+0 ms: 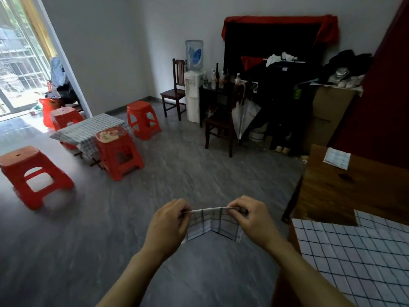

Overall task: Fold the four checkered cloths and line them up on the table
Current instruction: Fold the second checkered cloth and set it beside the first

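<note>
I hold a small folded checkered cloth (212, 224) in the air over the grey floor, left of the wooden table (332, 196). My left hand (168, 224) pinches its top left corner and my right hand (252, 220) pinches its top right corner; the cloth hangs down with a crease in the middle. A folded checkered cloth (336, 157) lies at the table's far edge. A large unfolded checkered cloth (354, 258) is spread over the table's near end.
Several red plastic stools (33, 173) stand around a low table covered by a checkered cloth (90, 129) at the left. Dark wooden chairs (177, 94), a water dispenser (193, 80) and a cluttered dark table stand at the back wall.
</note>
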`<state>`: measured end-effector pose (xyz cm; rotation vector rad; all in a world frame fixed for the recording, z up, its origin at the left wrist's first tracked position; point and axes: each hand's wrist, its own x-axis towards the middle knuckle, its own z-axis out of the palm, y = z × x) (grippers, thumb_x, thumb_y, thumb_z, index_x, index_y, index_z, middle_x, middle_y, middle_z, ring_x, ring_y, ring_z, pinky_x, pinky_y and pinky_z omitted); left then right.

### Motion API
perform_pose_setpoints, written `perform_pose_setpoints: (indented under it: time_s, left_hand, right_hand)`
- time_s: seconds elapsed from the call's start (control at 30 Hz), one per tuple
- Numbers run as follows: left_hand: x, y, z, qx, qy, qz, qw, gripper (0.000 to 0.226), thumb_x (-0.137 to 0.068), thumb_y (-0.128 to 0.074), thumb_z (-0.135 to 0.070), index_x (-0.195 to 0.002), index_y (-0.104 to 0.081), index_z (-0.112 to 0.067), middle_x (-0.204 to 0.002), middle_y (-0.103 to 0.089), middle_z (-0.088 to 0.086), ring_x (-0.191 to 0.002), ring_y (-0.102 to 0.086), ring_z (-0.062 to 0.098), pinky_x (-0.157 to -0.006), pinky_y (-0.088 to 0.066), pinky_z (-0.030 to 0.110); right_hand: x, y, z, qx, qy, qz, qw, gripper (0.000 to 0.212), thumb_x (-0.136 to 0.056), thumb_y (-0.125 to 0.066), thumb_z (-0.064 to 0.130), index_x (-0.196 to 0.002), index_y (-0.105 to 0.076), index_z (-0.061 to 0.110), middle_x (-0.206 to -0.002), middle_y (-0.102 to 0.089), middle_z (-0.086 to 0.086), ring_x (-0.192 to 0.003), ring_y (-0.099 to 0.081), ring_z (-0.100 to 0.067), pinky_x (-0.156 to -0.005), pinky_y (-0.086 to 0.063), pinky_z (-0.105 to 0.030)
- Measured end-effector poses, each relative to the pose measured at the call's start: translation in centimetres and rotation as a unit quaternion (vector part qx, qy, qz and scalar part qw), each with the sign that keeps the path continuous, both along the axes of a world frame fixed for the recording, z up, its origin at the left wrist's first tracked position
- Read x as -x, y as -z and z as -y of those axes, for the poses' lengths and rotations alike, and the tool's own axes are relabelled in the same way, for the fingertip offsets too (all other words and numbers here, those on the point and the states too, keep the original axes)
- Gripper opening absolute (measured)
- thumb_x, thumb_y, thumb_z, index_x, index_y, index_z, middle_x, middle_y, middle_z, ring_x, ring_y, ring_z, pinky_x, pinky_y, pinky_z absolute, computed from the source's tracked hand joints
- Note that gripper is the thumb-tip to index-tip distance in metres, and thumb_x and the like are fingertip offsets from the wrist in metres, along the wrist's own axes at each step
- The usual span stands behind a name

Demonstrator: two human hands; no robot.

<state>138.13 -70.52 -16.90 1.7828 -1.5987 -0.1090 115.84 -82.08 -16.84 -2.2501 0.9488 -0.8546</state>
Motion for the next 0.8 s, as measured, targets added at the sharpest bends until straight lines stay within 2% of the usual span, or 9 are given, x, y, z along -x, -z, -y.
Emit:
perform_pose_setpoints:
  time_s: [0.1, 0.2, 0.33, 0.5, 0.67, 0.73, 0.8]
  left_hand:
    - [-3.8, 0.1, 5.0, -0.028, 0.003, 0.036, 0.999, 0.010, -0.091, -0.062, -0.018, -0.094, -0.057, -0.027, -0.084, -0.060, -0.015, -0.077, -0.057, 0.007, -0.067, -0.049, 0.031]
    - [-6.7, -0.9, 10.1, -0.043, 0.017, 0.058, 0.997, 0.014, -0.090, -0.063, -0.017, -0.091, -0.056, -0.030, -0.084, -0.058, -0.015, -0.076, -0.055, 0.008, -0.065, -0.049, 0.033]
    - [-9.7, -2.4, 17.4, -0.030, 0.042, 0.035, 0.998, 0.017, -0.086, -0.067, -0.012, -0.086, -0.058, -0.027, -0.082, -0.058, -0.015, -0.075, -0.056, 0.006, -0.065, -0.050, 0.033]
    - [-11.4, -1.8, 26.6, -0.013, 0.091, -0.013, 0.996, 0.021, -0.089, -0.067, -0.013, -0.102, -0.057, -0.027, -0.092, -0.064, -0.015, -0.086, -0.062, 0.002, -0.071, -0.051, 0.022]
    - [-13.9, 0.2, 36.1, 0.000, 0.173, 0.005, 0.985, 0.009, -0.087, -0.060, -0.019, -0.089, -0.057, -0.027, -0.083, -0.056, -0.014, -0.075, -0.054, 0.005, -0.066, -0.049, 0.031]
    - [-15.7, 0.5, 39.7, -0.001, 0.207, 0.019, 0.978, 0.004, -0.086, -0.055, -0.028, -0.089, -0.057, -0.028, -0.084, -0.056, -0.014, -0.076, -0.054, 0.006, -0.066, -0.049, 0.032]
    - [-17.6, 0.3, 43.7, 0.006, 0.252, 0.042, 0.967, 0.009, -0.086, -0.049, -0.037, -0.089, -0.055, -0.031, -0.084, -0.055, -0.015, -0.076, -0.053, 0.007, -0.065, -0.049, 0.031]
  right_hand:
    - [-3.7, 1.0, 4.7, -0.019, 0.012, 0.020, 1.000, 0.008, -0.087, -0.072, 0.012, -0.083, -0.073, 0.019, -0.078, -0.063, 0.007, -0.076, -0.060, -0.004, -0.064, -0.040, -0.008]
    - [-6.2, 0.5, 9.0, -0.032, 0.020, 0.032, 0.999, 0.008, -0.087, -0.072, 0.009, -0.083, -0.073, 0.016, -0.079, -0.063, 0.006, -0.077, -0.060, -0.003, -0.064, -0.040, -0.007]
    - [-7.9, -1.1, 14.6, -0.023, 0.052, 0.034, 0.998, 0.006, -0.087, -0.072, 0.013, -0.083, -0.073, 0.017, -0.079, -0.063, 0.006, -0.076, -0.060, -0.008, -0.064, -0.040, -0.010]
    - [-9.0, -2.4, 21.3, -0.007, 0.108, 0.003, 0.994, 0.007, -0.088, -0.071, 0.016, -0.083, -0.072, 0.021, -0.080, -0.062, 0.008, -0.077, -0.059, -0.009, -0.066, -0.042, -0.014]
    - [-10.9, -2.1, 27.7, 0.011, 0.177, -0.017, 0.984, 0.010, -0.087, -0.072, 0.014, -0.082, -0.072, 0.022, -0.080, -0.062, 0.009, -0.079, -0.060, -0.009, -0.067, -0.042, -0.013]
    - [-12.2, -2.2, 29.9, 0.015, 0.204, -0.032, 0.978, 0.009, -0.087, -0.072, 0.015, -0.083, -0.072, 0.024, -0.081, -0.062, 0.011, -0.079, -0.059, -0.008, -0.067, -0.044, -0.016]
    - [-13.5, -2.7, 31.8, 0.007, 0.234, -0.040, 0.971, 0.007, -0.088, -0.071, 0.017, -0.084, -0.073, 0.023, -0.081, -0.062, 0.011, -0.079, -0.059, -0.007, -0.067, -0.044, -0.019]
